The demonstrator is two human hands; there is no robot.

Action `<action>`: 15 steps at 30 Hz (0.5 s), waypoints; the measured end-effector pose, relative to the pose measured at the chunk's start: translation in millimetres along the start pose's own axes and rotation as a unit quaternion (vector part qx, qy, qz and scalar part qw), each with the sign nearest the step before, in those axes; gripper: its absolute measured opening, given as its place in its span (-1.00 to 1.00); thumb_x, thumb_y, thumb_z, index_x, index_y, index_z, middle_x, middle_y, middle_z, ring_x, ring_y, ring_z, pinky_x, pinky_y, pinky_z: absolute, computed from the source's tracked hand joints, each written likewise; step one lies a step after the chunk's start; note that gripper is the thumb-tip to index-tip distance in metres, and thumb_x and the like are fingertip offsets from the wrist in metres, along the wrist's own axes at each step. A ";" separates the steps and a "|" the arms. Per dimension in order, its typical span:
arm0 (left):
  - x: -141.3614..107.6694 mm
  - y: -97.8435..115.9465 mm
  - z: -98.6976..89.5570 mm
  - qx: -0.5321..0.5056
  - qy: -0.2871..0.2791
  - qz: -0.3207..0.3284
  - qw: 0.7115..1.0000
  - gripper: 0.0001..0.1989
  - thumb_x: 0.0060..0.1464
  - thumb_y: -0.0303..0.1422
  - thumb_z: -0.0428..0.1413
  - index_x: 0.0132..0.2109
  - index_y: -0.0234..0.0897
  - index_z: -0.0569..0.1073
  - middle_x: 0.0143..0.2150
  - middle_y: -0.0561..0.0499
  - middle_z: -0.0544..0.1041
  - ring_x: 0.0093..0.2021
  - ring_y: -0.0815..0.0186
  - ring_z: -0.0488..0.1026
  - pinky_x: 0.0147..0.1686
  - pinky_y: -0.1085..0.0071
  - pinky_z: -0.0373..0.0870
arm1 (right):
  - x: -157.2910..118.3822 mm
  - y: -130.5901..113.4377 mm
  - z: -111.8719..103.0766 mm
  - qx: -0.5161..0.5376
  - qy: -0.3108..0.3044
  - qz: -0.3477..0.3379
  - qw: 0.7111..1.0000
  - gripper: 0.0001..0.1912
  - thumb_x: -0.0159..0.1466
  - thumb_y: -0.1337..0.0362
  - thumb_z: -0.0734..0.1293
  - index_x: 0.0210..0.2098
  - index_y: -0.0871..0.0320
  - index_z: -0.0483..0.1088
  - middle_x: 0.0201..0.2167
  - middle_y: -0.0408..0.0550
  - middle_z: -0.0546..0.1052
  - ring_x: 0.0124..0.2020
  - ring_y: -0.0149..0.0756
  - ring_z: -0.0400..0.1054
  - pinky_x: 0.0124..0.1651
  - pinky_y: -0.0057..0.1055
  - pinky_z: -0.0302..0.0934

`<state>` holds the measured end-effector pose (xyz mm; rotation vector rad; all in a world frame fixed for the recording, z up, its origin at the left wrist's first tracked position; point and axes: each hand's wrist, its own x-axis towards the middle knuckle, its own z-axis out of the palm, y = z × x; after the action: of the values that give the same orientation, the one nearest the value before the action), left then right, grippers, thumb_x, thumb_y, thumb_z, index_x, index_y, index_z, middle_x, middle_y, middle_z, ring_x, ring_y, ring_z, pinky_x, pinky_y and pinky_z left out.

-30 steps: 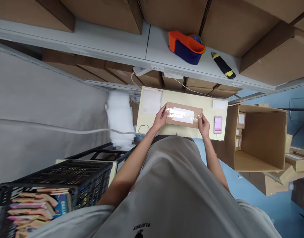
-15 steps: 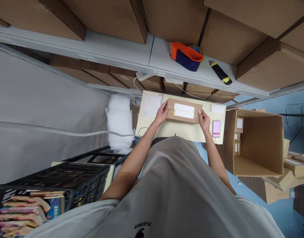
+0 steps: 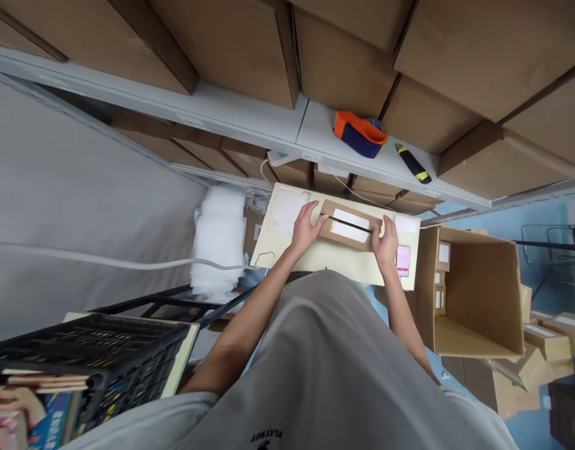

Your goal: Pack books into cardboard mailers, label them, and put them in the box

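Note:
A small brown cardboard box (image 3: 346, 241) with a white label (image 3: 355, 233) lies on the pale yellow tabletop (image 3: 344, 261). Along its top seam runs a dark line, which looks like a narrow gap between the flaps. My left hand (image 3: 306, 231) is at the box's left end, thumb at the seam and fingers raised over the edge. At the opposite end my right hand (image 3: 385, 244) has its thumb by the other end of the seam, its fingers pointing up beside the box. The insides of the box are hidden.
A phone (image 3: 403, 260) lies right of my right hand. A large open carton (image 3: 479, 294) stands further right. Above the table, a shelf (image 3: 264, 119) bears boxes, an orange and blue tape dispenser (image 3: 361, 134) and a utility knife (image 3: 413, 164). A black crate (image 3: 128, 356) is lower left.
The dark line has appeared along the box's top seam, where the flaps met before. Both thumbs have moved inward onto the top. The whole view has shifted slightly.

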<state>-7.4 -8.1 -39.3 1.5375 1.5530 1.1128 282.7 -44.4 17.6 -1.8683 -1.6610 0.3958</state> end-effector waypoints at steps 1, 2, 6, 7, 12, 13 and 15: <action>7.7 9.2 -4.0 0.026 -0.002 0.037 0.999 -0.46 0.43 -0.09 0.24 0.42 -0.17 0.52 0.45 -0.27 0.53 0.48 -0.09 0.47 0.52 -0.07 0.41 | 12.8 -10.3 -4.0 -0.002 0.010 -0.031 0.999 -0.37 0.61 -0.05 0.15 0.44 0.20 0.44 0.39 0.38 0.55 0.45 0.18 0.43 0.53 0.21 0.31; 16.1 18.7 -7.2 0.051 -0.014 0.072 0.996 -0.49 0.41 -0.17 0.25 0.41 -0.16 0.54 0.44 -0.26 0.54 0.48 -0.11 0.47 0.53 -0.08 0.39 | 28.0 -21.9 -8.5 -0.003 0.020 -0.062 0.998 -0.39 0.61 -0.04 0.15 0.44 0.17 0.44 0.38 0.35 0.55 0.45 0.17 0.43 0.54 0.21 0.30; 51.2 52.0 -7.1 0.139 -0.132 0.156 0.969 -0.56 0.32 -0.41 0.25 0.30 -0.10 0.64 0.30 -0.22 0.65 0.33 -0.16 0.58 0.41 -0.12 0.49 | 104.3 -74.3 -25.9 -0.007 0.044 -0.174 0.984 -0.43 0.65 -0.03 0.12 0.43 0.11 0.45 0.36 0.28 0.56 0.43 0.13 0.43 0.54 0.17 0.30; 59.2 57.7 -3.9 0.153 -0.156 0.162 0.962 -0.57 0.31 -0.42 0.25 0.28 -0.11 0.66 0.30 -0.22 0.66 0.33 -0.18 0.58 0.41 -0.13 0.49 | 125.0 -86.5 -27.8 -0.010 0.045 -0.196 0.979 -0.43 0.66 -0.03 0.10 0.43 0.12 0.45 0.36 0.28 0.56 0.43 0.12 0.43 0.54 0.16 0.30; 84.0 61.5 15.2 0.181 -0.160 0.057 0.969 -0.43 0.27 -0.29 0.35 0.37 -0.31 0.59 0.52 -0.42 0.46 0.54 -0.35 0.38 0.50 -0.18 0.36 | 213.6 -127.5 -8.7 -0.067 -0.011 -0.220 0.973 -0.46 0.65 0.04 0.16 0.40 0.26 0.42 0.28 0.36 0.60 0.34 0.20 0.47 0.48 0.22 0.31; 84.2 57.8 17.3 0.178 -0.160 0.011 0.971 -0.38 0.26 -0.27 0.37 0.41 -0.34 0.56 0.49 -0.46 0.48 0.50 -0.35 0.44 0.46 -0.15 0.40 | 224.8 -132.3 -2.4 -0.080 -0.026 -0.209 0.974 -0.47 0.63 0.06 0.19 0.38 0.28 0.42 0.27 0.39 0.60 0.33 0.22 0.47 0.47 0.23 0.32; 78.5 47.3 18.7 0.163 -0.162 -0.059 0.971 -0.30 0.25 -0.20 0.40 0.45 -0.34 0.51 0.34 -0.45 0.61 0.34 -0.30 0.60 0.35 -0.06 0.50 | 237.2 -138.5 6.2 -0.098 -0.041 -0.186 0.977 -0.47 0.60 0.09 0.23 0.37 0.34 0.41 0.28 0.46 0.58 0.34 0.27 0.46 0.46 0.28 0.31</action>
<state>23.3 68.9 4.0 1.7131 1.6253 0.5217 210.2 192.3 136.7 -1.6396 -2.1193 0.1571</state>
